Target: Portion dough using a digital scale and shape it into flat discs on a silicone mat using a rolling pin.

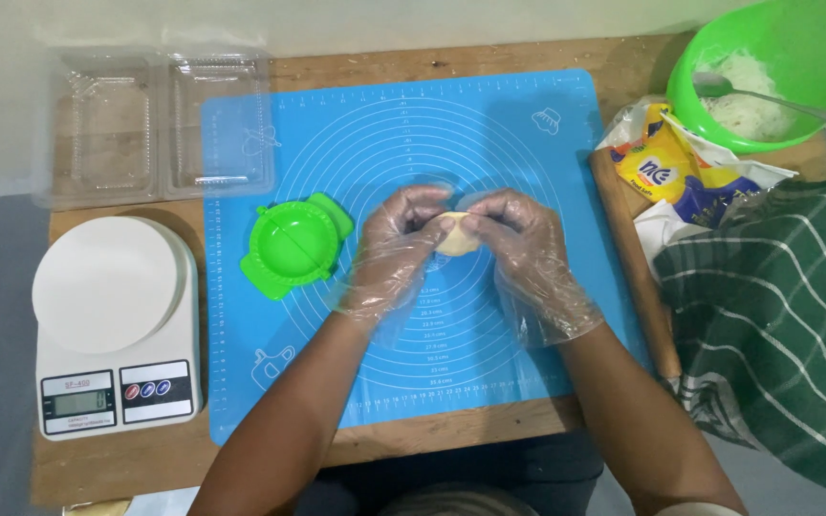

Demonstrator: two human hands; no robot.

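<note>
Wooden table point(528, 425) carries a blue silicone baking mat point(432, 363) across the middle of the frame. At centre, the left hand point(396, 250) and right hand point(528, 253), both in clear plastic gloves, close their fingers around a small pale dough piece point(455, 235) held between them. Just left lies a green dumpling press point(293, 244). A white kitchen scale point(112, 325) sits lower left, a green bowl point(795, 38) upper right.

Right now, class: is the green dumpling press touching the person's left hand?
Apart. The head view shows a strip of blue mat between the green dumpling press and the gloved left hand, which holds the dough piece.
</note>
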